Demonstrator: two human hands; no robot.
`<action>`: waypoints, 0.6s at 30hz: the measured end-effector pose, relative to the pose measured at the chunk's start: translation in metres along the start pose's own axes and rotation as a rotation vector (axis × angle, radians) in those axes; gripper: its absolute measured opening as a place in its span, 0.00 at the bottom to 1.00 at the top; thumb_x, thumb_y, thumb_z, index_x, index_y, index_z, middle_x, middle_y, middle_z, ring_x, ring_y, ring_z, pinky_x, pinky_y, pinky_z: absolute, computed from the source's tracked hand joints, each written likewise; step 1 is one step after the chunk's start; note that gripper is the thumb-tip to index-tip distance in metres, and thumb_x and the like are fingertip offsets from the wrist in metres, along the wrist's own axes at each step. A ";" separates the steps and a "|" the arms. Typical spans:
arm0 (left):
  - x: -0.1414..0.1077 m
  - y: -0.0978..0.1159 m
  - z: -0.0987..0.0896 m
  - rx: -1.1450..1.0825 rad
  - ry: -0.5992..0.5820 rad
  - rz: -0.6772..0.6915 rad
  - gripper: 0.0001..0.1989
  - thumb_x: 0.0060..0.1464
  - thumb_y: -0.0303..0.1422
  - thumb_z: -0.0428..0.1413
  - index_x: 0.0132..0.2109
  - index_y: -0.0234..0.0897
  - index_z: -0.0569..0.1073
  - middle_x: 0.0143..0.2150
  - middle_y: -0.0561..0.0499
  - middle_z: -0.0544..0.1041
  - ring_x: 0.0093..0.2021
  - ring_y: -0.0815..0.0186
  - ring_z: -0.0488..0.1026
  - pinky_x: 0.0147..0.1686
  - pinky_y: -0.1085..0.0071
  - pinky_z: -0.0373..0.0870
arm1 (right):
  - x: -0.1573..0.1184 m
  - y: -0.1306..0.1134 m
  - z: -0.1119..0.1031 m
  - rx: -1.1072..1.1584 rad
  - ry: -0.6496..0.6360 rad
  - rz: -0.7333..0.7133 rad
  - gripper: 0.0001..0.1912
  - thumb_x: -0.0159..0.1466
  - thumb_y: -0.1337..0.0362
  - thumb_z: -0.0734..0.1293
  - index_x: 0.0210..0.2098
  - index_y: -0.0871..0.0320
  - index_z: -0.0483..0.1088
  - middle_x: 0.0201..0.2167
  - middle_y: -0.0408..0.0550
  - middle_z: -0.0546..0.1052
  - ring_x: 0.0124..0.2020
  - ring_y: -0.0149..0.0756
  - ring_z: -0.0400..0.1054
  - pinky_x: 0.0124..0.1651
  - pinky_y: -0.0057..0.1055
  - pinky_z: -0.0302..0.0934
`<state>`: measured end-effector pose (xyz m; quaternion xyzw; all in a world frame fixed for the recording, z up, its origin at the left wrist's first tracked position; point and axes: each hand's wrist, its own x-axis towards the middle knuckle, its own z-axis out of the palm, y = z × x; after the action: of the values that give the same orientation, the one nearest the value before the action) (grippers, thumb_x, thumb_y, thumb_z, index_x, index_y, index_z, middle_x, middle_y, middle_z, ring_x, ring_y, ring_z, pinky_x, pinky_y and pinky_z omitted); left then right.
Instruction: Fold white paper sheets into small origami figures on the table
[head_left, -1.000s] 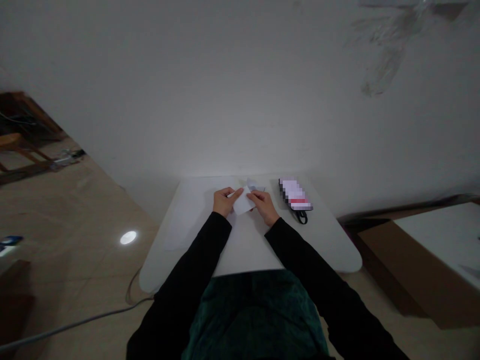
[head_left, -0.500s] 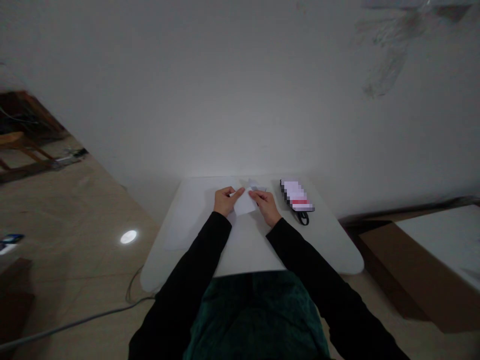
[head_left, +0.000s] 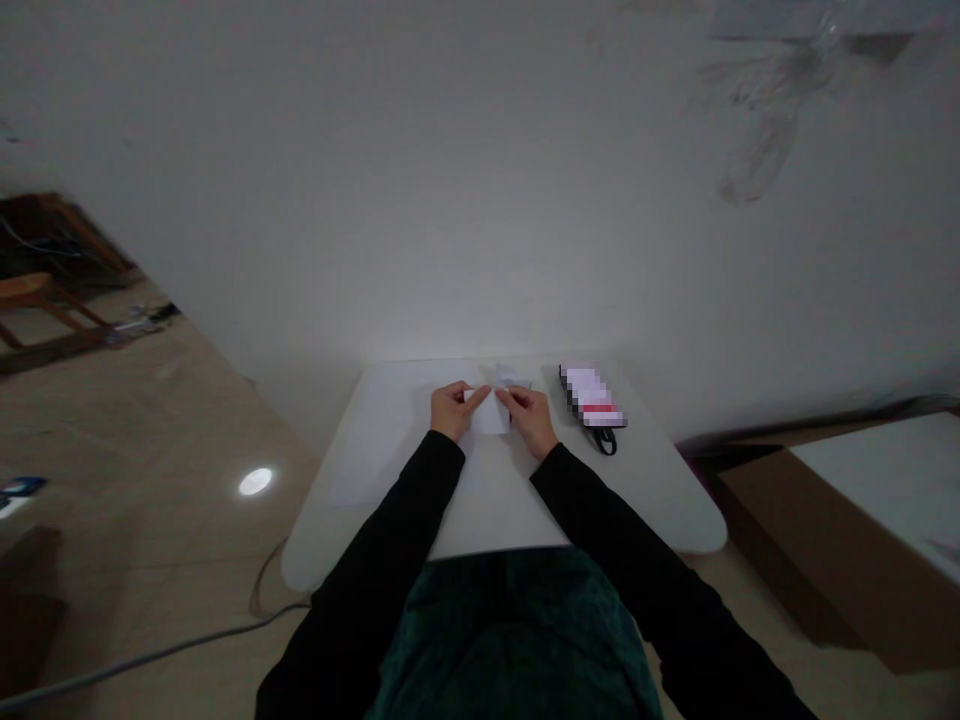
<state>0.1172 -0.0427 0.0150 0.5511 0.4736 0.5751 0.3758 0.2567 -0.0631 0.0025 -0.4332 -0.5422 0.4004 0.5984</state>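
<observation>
Between my hands is a small white piece of paper (head_left: 489, 415), held above the white table (head_left: 517, 510). My left hand (head_left: 451, 410) pinches its left upper part, with the thumb pointing right along the edge. On the other side, my right hand (head_left: 529, 412) grips the upper right part between thumb and fingers. The two thumbs are close together at the top edge. Just behind my right hand lie some small white paper pieces (head_left: 510, 374). A large white sheet (head_left: 382, 420) lies flat at the table's left, partly behind my left hand.
A phone (head_left: 592, 396) with a black strap (head_left: 605, 440) lies on the table's right side. Behind the table rises a grey wall (head_left: 480, 200). A brown box (head_left: 832, 550) with a white top stands at the right; a cable (head_left: 165, 650) crosses the floor at left.
The paper between my hands has turned slightly and now sits straighter, its lower edge nearly level. Both hands still grip it. The whole view has shifted a little.
</observation>
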 end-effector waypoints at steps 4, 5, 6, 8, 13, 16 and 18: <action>-0.002 0.002 0.002 -0.007 0.012 0.037 0.20 0.36 0.46 0.65 0.20 0.34 0.69 0.14 0.59 0.57 0.15 0.77 0.52 0.15 0.77 0.48 | 0.002 0.002 0.000 0.063 0.029 0.016 0.18 0.54 0.50 0.68 0.19 0.59 0.70 0.14 0.38 0.62 0.18 0.28 0.54 0.21 0.26 0.48; -0.002 0.002 0.003 -0.012 0.008 0.035 0.20 0.37 0.45 0.64 0.20 0.34 0.68 0.14 0.59 0.58 0.16 0.77 0.52 0.15 0.77 0.49 | 0.002 0.003 0.000 0.086 0.044 0.010 0.18 0.54 0.50 0.68 0.19 0.59 0.70 0.15 0.38 0.62 0.18 0.28 0.54 0.21 0.27 0.48; -0.003 0.001 0.003 -0.018 0.006 0.031 0.20 0.39 0.45 0.64 0.20 0.34 0.68 0.14 0.59 0.59 0.16 0.76 0.53 0.16 0.77 0.50 | 0.002 0.003 0.000 0.106 0.060 0.006 0.18 0.53 0.51 0.68 0.18 0.59 0.69 0.15 0.38 0.61 0.18 0.27 0.53 0.22 0.27 0.48; -0.004 0.000 0.005 -0.031 0.002 0.030 0.19 0.42 0.46 0.61 0.21 0.33 0.69 0.15 0.58 0.61 0.17 0.76 0.56 0.16 0.77 0.52 | 0.002 0.002 0.000 0.145 0.085 0.010 0.18 0.53 0.52 0.69 0.17 0.59 0.69 0.15 0.38 0.61 0.18 0.27 0.52 0.22 0.26 0.47; -0.007 -0.006 0.011 -0.136 -0.091 0.017 0.19 0.46 0.46 0.60 0.37 0.33 0.75 0.26 0.52 0.73 0.24 0.71 0.68 0.23 0.76 0.64 | 0.002 -0.002 -0.001 0.251 0.173 0.058 0.16 0.52 0.54 0.70 0.18 0.60 0.70 0.16 0.39 0.63 0.19 0.26 0.53 0.22 0.26 0.47; -0.008 -0.010 0.013 -0.156 -0.142 -0.013 0.23 0.45 0.45 0.60 0.43 0.32 0.73 0.33 0.48 0.77 0.28 0.68 0.71 0.26 0.74 0.67 | 0.002 -0.003 -0.001 0.256 0.206 0.056 0.17 0.52 0.52 0.69 0.20 0.61 0.71 0.18 0.40 0.66 0.19 0.26 0.55 0.22 0.26 0.49; -0.008 -0.013 0.013 -0.123 -0.137 -0.004 0.21 0.46 0.45 0.60 0.40 0.31 0.75 0.33 0.47 0.77 0.28 0.68 0.71 0.26 0.74 0.67 | 0.003 -0.003 0.000 0.261 0.183 0.067 0.17 0.52 0.51 0.69 0.22 0.60 0.72 0.20 0.41 0.68 0.20 0.26 0.57 0.22 0.26 0.51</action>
<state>0.1297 -0.0454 -0.0002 0.5640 0.4118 0.5633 0.4415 0.2574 -0.0615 0.0062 -0.4043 -0.4142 0.4457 0.6829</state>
